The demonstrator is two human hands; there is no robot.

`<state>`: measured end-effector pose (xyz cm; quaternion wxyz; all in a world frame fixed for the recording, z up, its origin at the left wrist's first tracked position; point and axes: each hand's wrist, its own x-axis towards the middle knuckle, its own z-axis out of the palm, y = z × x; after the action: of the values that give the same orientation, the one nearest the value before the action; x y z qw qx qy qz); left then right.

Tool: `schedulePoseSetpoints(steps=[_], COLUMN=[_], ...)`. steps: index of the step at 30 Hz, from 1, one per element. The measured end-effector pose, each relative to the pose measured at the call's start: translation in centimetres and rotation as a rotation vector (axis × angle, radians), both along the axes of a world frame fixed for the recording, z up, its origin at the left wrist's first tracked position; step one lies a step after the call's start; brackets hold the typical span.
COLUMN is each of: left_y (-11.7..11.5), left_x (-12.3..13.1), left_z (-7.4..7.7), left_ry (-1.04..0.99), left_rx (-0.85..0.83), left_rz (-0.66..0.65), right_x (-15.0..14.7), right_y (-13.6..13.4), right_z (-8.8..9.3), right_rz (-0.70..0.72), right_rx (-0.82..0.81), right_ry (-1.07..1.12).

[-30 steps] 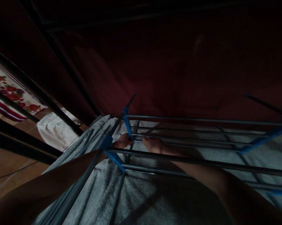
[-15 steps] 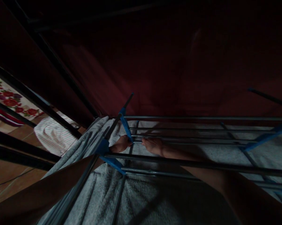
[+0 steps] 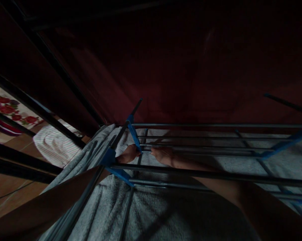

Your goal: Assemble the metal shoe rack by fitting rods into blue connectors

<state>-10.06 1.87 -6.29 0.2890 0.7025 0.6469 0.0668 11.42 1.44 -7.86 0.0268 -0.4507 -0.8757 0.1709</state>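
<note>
A rack of grey metal tubes with blue plastic connectors stands on a grey blanket [image 3: 110, 204]. My left hand [image 3: 129, 154] is closed around the lower part of a blue connector [image 3: 134, 134] at the rack's left end. Just to its right, my right hand [image 3: 162, 155] has its fingers wrapped round a thin metal tube [image 3: 146, 151] that meets this connector. In front of both forearms runs a thicker front tube [image 3: 186, 171], joined to a nearer blue connector [image 3: 108, 158]. The fingertips are dim and partly hidden.
Dark metal bars [image 3: 63, 78] cross the left side. Behind the rack hangs a dark red cloth [image 3: 181, 83]. A striped white cloth [image 3: 57, 142] lies on the tiled floor [image 3: 17, 194], near a floral fabric [image 3: 9, 105]. More blue connectors [image 3: 286, 144] show at right.
Both hands keep their places on the connector and tube. The whole view has shifted very slightly, with the scene a little farther left.
</note>
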Motion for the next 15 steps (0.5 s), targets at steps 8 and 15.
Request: schedulePoseSetpoints(steps=[8, 15], left_y=[-0.37, -0.39], left_x=[0.11, 0.2], left_z=[0.19, 0.6], left_ry=[0.017, 0.118], left_rx=[0.055, 0.038], left_rz=[-0.02, -0.015], right_x=[-0.12, -0.24], right_y=[-0.07, -0.08], right_z=[-0.23, -0.16], right_rz=[0.037, 0.021], right_rx=[0.013, 0.014], right_ry=[0.049, 0.089])
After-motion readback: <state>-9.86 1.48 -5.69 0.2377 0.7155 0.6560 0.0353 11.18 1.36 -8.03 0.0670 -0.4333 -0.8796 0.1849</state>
